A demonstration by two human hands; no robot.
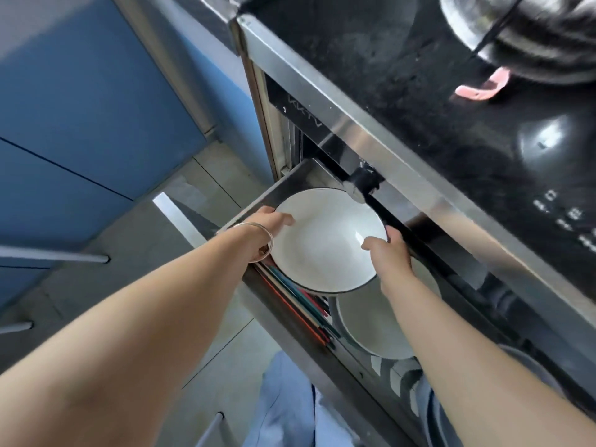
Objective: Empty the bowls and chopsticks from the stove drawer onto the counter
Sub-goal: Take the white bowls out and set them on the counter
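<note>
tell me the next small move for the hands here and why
Probably lift the white bowl straight up and clear of the drawer: the left hand and right hand already grip opposite sides of its rim, and a second bowl and chopsticks remain below.

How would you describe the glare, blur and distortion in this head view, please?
Head view: bright glare on the stovetop and a small highlight inside the bowl; the pot at top right is blurred; wide-angle distortion stretches both forearms and tilts the drawer.
</note>
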